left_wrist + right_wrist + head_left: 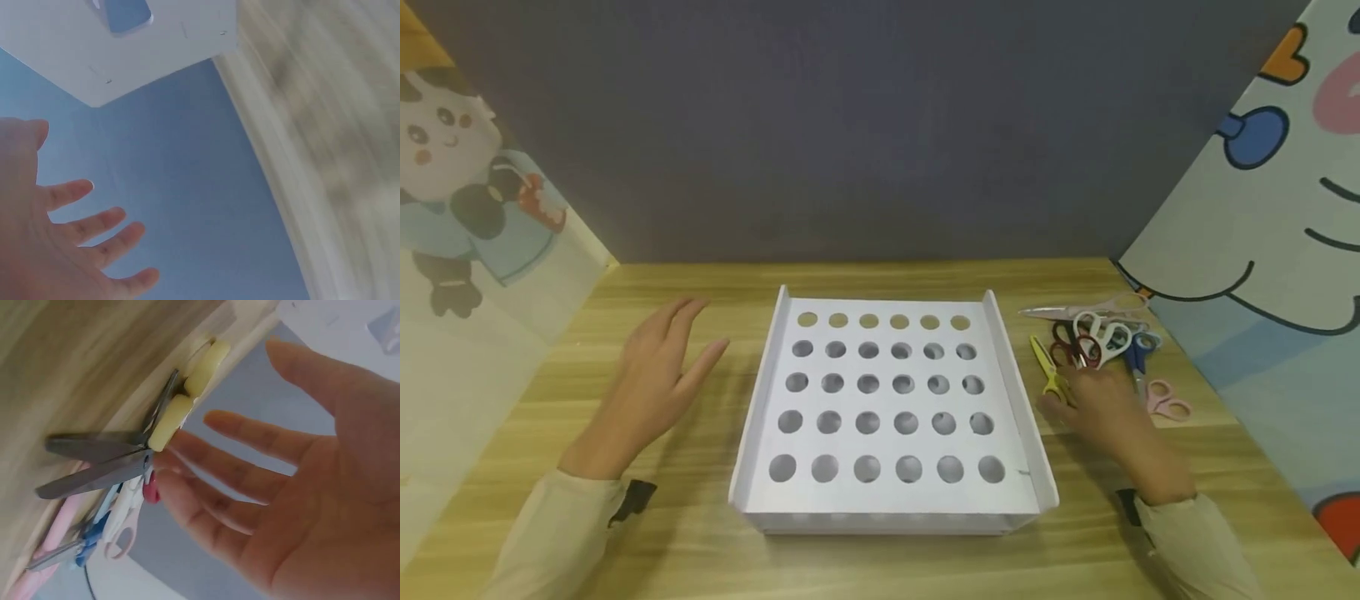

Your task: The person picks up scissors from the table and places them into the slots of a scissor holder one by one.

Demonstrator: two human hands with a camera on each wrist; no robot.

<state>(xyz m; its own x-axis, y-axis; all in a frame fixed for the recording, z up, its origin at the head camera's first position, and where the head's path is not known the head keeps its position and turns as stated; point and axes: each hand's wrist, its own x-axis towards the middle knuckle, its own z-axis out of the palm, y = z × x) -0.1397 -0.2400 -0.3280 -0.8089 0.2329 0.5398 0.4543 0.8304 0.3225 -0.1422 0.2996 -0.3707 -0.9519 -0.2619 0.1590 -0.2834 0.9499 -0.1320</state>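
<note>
My left hand (651,379) hovers left of a white perforated box (887,492), fingers spread and holding nothing; the left wrist view also has this hand (69,244) with its fingers apart. On the right, my right hand (1105,412) reaches to the near side of a heap of scissors. Closest to its fingertips are yellow scissors (1047,367) and dark red scissors (1075,346). In the right wrist view the fingers of my right hand (275,469) are extended beside yellow handles (170,423); whether they touch is hard to tell. Dark blades (94,465) splay out there.
The box top has rows of round holes and raised side walls. White scissors (1103,333), blue scissors (1138,354) and pink scissors (1165,402) lie in the heap by the table's right edge. A grey panel (865,133) stands behind the wooden table (722,287).
</note>
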